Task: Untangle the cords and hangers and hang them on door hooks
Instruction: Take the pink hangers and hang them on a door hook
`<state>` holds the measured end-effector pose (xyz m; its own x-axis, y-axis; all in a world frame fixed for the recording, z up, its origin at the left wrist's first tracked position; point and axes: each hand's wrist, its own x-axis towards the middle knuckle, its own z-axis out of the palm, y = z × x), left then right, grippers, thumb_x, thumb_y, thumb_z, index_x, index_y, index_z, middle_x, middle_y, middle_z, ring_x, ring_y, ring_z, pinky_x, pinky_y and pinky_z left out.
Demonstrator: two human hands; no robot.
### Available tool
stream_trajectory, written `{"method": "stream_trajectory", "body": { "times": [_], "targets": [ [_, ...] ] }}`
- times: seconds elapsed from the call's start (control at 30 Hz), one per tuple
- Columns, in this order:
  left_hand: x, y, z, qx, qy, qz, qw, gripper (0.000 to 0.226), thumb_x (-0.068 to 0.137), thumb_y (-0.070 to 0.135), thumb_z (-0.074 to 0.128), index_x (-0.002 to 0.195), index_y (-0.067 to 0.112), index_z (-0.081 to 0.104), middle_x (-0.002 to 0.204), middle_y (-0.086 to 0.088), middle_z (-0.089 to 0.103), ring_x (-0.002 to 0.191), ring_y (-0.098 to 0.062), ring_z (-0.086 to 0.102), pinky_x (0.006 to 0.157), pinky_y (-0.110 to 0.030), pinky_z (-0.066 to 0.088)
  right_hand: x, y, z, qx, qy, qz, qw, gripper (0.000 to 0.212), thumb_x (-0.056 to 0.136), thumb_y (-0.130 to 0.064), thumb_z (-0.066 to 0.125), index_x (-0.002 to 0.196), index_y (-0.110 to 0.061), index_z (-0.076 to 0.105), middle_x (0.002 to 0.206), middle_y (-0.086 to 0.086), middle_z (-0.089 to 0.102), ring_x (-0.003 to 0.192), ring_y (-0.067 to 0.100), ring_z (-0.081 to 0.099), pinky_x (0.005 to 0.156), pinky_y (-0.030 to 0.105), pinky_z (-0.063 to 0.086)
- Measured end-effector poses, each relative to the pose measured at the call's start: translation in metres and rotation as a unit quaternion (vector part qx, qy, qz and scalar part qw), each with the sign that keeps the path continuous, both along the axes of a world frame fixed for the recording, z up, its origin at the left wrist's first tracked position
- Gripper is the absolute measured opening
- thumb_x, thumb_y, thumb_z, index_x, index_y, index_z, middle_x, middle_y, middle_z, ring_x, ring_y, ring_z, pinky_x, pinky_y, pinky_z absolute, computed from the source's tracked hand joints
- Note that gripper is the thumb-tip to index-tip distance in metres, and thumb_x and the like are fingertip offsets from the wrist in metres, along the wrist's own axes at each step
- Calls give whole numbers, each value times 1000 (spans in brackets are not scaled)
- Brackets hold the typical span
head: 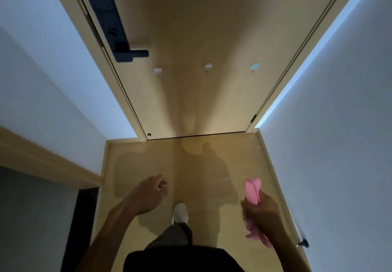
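1. One left hand (151, 193), loosely curled, grip released.
2. Three hooks (208, 66) sit in a row across the door (201, 28); open floor (191, 161) lies before it.
3. One right hand (263, 212) grasps one pink item (252, 189) (blurred), close to the right wall (339, 123).

A pale wooden door (212, 28) stood shut ahead, a dark lock plate with lever handle (127, 53) at its left edge. Plain white walls (42, 59) flanked it, and a cool strip of light (307, 64) ran along the right one. The light wood floor (191, 161) lay dim and shadowed, with a dark door stop (303, 243) low on the right wall.
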<state>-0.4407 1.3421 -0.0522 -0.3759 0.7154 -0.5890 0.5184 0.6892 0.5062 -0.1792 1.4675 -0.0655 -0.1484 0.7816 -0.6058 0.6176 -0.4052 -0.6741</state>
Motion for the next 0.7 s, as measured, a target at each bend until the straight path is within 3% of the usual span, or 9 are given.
{"method": "stream_trajectory", "body": {
  "times": [0.23,0.43,0.57,0.7],
  "targets": [
    [-64,130,29,57,45,-42,997,28,94,28,48,116,13,57,118,-6,61,108,-20,56,84,-24,39,-51,88,10,53,-33,33,997,6,84,-6,61,79,-2,61,59,10,68,43,15,61,39,19,42],
    [-78,216,42,93,22,-48,994,27,95,27,46,117,14,56,113,-2,61,99,-16,56,79,-21,38,-109,180,16,37,59,41,997,9,84,-12,64,88,-6,60,68,14,67,50,20,61,51,32,54],
    [-78,276,44,131,-14,-32,991,27,93,26,49,119,18,54,113,3,59,97,-13,57,79,-21,40,-148,241,23,4,122,99,988,6,83,-14,65,80,-12,61,71,14,65,61,29,59,59,39,51],
    [-77,323,48,151,-38,-18,988,39,91,21,54,129,19,47,121,2,59,99,-11,56,82,-20,41,-183,291,41,122,90,204,967,20,79,-24,71,84,-10,58,76,11,69,69,28,67,61,39,53]
  ]
}}
